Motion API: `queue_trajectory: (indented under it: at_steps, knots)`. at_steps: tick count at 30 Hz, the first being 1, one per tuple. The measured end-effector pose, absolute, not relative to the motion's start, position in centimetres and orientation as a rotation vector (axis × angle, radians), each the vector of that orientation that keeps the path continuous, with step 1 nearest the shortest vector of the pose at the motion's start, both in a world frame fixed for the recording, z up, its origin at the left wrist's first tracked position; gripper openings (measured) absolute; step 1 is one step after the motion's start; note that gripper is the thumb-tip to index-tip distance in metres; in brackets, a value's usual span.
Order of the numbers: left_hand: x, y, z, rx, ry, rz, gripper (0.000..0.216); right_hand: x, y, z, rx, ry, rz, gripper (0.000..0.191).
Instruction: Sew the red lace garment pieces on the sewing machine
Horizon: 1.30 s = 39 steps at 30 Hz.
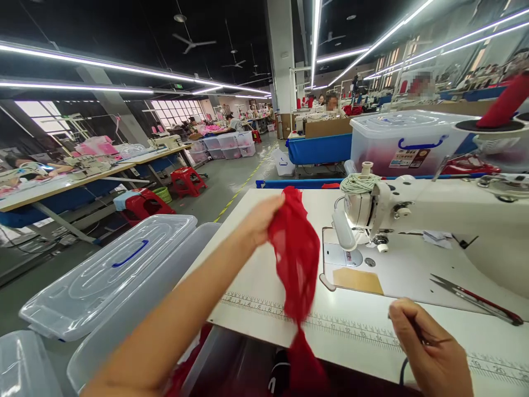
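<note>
My left hand (264, 220) is closed on a sheer red fabric piece (295, 253) and holds it up over the left part of the white sewing table (248, 270). The cloth hangs past the table's front edge, its lower part narrow and bunched. My right hand (433, 347) is at the front edge with curled fingers; a small dark bit shows at the fingertips, too little to name. To the right of the fabric stands a white sewing machine (446, 207), its needle area apart from the cloth. Slim scissors (475, 298) with a red handle lie on the machine bed.
A printed ruler (343, 328) runs along the table's front. Lidded clear bins (111, 270) stand on the left, and another clear box (407, 143) is behind the machine. A red thread cone (504, 105) rises at right. Red stools (144, 207) and other people's workstations are farther off.
</note>
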<state>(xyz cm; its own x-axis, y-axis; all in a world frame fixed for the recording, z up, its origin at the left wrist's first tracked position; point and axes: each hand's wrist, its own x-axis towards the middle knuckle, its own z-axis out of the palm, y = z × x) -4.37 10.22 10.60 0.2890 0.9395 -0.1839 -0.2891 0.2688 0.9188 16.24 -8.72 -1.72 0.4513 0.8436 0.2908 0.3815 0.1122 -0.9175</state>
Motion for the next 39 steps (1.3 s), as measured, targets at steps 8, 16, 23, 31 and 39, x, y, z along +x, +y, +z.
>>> queue_trajectory:
  at_steps: [8,16,23,31,39]
  knots:
    - [-5.9,21.5,17.3,1.818,1.386,0.960,0.022,16.2,-7.7,-3.3,-1.692,-1.172,0.477,0.030]
    - [-7.6,11.0,4.9,2.138,1.303,-0.436,0.103,16.8,-7.6,-3.9,-1.672,-1.313,0.562,0.024]
    - [-9.3,15.9,0.3,2.423,1.251,-0.109,0.061,17.6,-7.1,-4.3,-1.701,-1.328,0.575,0.022]
    - [-5.6,21.8,0.0,2.165,1.888,0.564,0.060,18.3,-7.1,-3.4,-1.823,-1.061,0.590,0.038]
    - [-8.4,10.1,3.3,2.371,0.865,-0.212,0.059,18.1,-7.0,-3.5,-1.836,-1.169,0.566,0.032]
